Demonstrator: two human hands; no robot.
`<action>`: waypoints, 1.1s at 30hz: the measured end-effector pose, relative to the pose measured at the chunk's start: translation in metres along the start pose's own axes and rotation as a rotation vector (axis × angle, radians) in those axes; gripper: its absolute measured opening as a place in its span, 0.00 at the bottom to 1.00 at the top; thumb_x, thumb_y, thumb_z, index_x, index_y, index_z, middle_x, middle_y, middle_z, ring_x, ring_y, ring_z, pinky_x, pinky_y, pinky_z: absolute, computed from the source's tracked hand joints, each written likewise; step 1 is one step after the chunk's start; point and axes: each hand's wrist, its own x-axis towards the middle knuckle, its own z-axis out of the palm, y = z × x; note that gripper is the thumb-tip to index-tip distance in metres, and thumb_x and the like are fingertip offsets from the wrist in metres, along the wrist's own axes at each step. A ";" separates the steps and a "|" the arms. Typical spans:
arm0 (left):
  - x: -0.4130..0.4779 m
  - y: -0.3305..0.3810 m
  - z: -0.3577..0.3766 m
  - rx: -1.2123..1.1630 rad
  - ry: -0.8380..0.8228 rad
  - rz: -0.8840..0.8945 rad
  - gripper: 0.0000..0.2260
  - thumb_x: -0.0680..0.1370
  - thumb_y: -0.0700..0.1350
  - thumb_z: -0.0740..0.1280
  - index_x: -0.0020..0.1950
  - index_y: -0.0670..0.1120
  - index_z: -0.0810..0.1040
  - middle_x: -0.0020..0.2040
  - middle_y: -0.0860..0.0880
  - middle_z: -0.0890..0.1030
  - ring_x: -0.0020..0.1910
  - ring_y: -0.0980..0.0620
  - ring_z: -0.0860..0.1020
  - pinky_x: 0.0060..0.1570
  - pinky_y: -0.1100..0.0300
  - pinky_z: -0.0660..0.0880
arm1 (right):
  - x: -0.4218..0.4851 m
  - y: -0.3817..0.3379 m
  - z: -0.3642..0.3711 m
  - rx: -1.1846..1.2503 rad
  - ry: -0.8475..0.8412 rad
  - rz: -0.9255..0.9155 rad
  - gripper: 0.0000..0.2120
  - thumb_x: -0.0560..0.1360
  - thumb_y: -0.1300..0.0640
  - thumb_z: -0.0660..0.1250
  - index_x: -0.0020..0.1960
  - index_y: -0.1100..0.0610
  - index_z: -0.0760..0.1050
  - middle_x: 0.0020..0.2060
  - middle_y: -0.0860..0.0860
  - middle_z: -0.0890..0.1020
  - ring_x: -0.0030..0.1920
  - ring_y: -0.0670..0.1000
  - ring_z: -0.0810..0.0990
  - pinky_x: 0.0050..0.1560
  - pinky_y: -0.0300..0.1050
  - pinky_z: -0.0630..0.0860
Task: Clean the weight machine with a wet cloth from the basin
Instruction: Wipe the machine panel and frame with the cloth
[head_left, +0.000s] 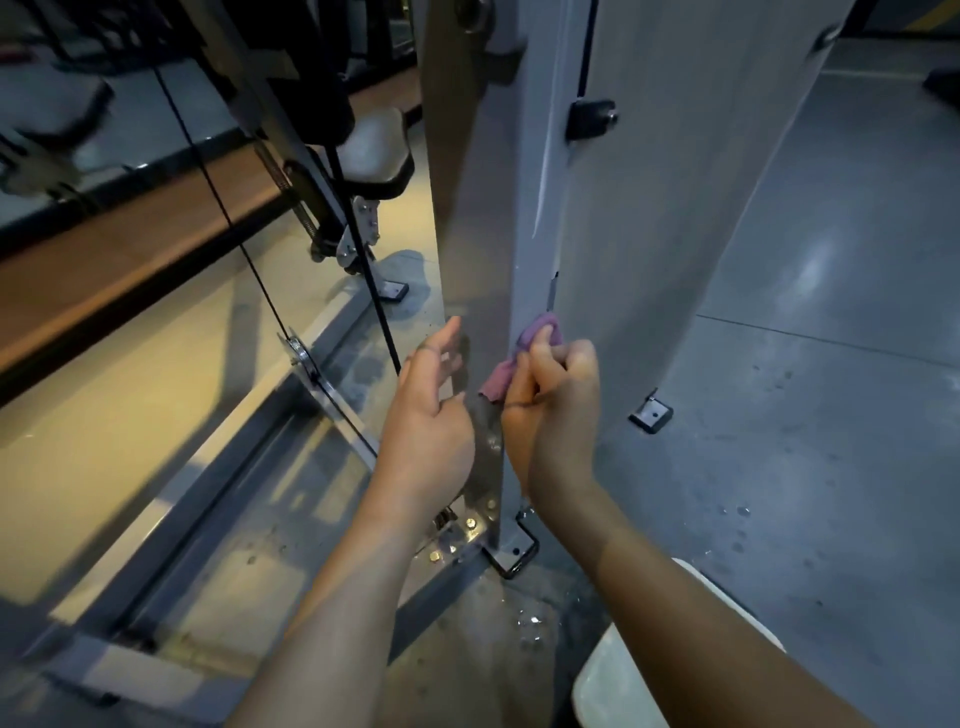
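I see the right hand (556, 410) clenched around the purple cloth (524, 358), which it presses against the front edge of the weight machine's grey upright (467, 218), low on the post. The left hand (431, 410) is released, with its fingers loosely spread, just beside the upright's left face; I cannot tell whether it touches the metal. A black cable (363, 249) runs down diagonally just left of that hand, and a pale seat pad (371, 148) sits further back. At the foot of the post there is a bolted base plate (467, 525), partly covered by the left wrist. A small foot bracket (652, 413) stands to the right on the grey floor (831, 364), and water drops (530, 623) are scattered near the post. The white basin (623, 675) lies at the lower right, largely hidden by my right forearm and cut off by the frame, so I cannot see what it contains. The upper left is blurred and dark.
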 end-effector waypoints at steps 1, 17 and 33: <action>0.002 0.007 -0.002 0.010 0.011 0.014 0.36 0.78 0.27 0.53 0.76 0.63 0.67 0.75 0.59 0.70 0.72 0.66 0.68 0.70 0.56 0.74 | 0.006 -0.007 -0.001 -0.069 0.046 -0.109 0.11 0.86 0.57 0.61 0.46 0.59 0.69 0.33 0.53 0.74 0.33 0.51 0.75 0.36 0.45 0.74; 0.037 0.041 -0.014 0.084 -0.037 0.139 0.35 0.77 0.26 0.58 0.69 0.64 0.74 0.70 0.60 0.76 0.69 0.66 0.73 0.72 0.49 0.72 | 0.005 0.029 -0.005 -0.302 -0.155 -0.324 0.19 0.87 0.43 0.51 0.68 0.53 0.72 0.52 0.32 0.68 0.53 0.31 0.70 0.55 0.25 0.68; 0.044 0.050 -0.015 0.102 -0.044 0.183 0.31 0.75 0.29 0.59 0.66 0.61 0.74 0.69 0.59 0.74 0.69 0.62 0.74 0.67 0.50 0.75 | 0.035 0.002 -0.009 -0.221 -0.050 -0.891 0.17 0.80 0.69 0.65 0.69 0.66 0.76 0.59 0.62 0.76 0.58 0.61 0.79 0.62 0.52 0.77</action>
